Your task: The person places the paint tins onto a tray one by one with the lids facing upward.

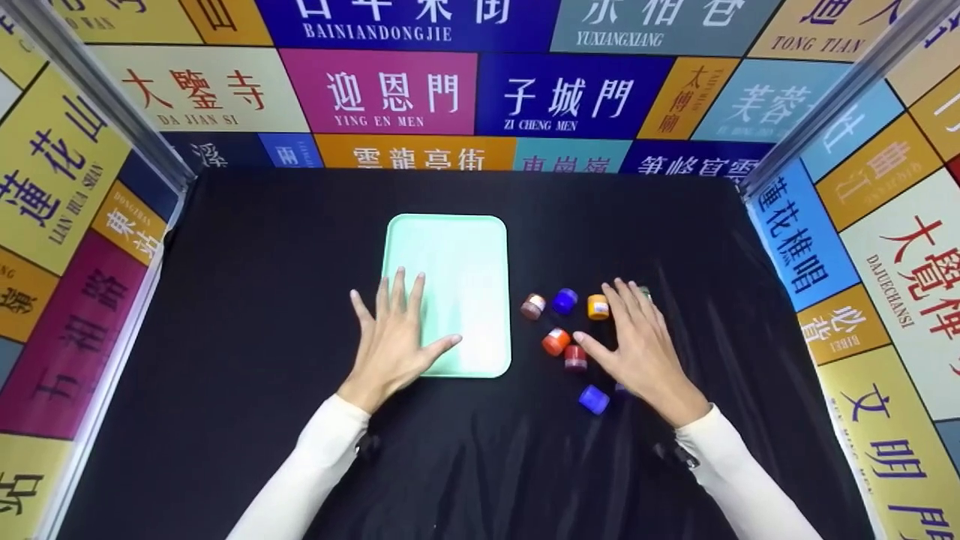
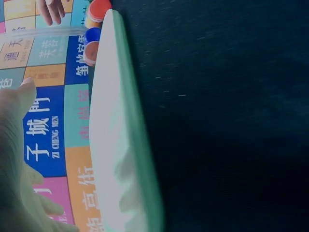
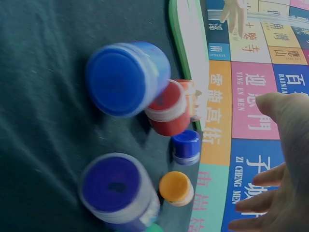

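My left hand (image 1: pixel 390 334), fingers spread and straight, is over the left side of a mint-green tray (image 1: pixel 480 352); it holds nothing. To the right of the tray lie several small paint pots. My right hand (image 1: pixel 643 346) hovers over their right side with straight fingers, its thumb near a dark red pot (image 1: pixel 575 358) and its fingertips by a yellow-orange pot (image 1: pixel 598 307). A green pot (image 1: pixel 646 293) and a purple pot (image 3: pixel 118 188) are partly hidden by that hand in the head view. Near the tray are a brown pot (image 1: pixel 533 306), a blue pot (image 1: pixel 565 301) and an orange-red pot (image 1: pixel 556 342).
A violet-blue pot (image 1: pixel 594 399) lies nearest the front. Black cloth (image 1: pixel 285 247) with soft folds covers the table. Printed panels (image 1: pixel 382 94) with large characters wall in the back and both sides, with metal posts (image 1: pixel 105 90) at the corners.
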Motion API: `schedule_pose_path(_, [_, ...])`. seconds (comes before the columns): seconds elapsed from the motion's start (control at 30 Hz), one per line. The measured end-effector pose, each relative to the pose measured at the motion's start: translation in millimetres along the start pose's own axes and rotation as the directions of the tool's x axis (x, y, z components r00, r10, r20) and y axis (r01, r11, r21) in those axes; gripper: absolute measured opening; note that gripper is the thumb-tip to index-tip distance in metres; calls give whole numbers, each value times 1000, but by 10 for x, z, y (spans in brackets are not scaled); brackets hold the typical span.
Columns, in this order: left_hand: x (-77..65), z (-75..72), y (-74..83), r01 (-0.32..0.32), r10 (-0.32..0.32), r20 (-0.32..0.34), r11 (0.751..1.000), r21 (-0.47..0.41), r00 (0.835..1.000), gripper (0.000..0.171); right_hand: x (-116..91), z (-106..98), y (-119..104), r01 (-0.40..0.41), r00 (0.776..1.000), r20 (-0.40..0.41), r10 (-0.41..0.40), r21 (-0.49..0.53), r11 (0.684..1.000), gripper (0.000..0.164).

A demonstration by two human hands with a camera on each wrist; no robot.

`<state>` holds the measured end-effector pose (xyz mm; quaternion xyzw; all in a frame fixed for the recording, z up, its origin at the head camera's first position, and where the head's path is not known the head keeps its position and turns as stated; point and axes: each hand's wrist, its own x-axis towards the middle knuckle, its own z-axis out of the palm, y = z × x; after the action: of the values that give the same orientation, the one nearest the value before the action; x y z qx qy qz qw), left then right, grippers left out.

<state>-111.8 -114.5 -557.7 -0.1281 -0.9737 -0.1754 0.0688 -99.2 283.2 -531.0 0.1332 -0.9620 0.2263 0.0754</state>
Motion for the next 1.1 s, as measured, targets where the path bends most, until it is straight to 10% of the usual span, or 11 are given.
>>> schedule_pose_path(0.6, [-478, 73, -351, 106, -137, -77, 944, -312, 988, 116, -286, 318, 29, 139, 978, -168, -122, 94, 986, 70])
schedule_pose_path(1.1, [-693, 192, -456, 115, -142, -56, 935, -337, 988, 118, -382, 502, 98, 135, 974, -198, -107, 136, 981, 62])
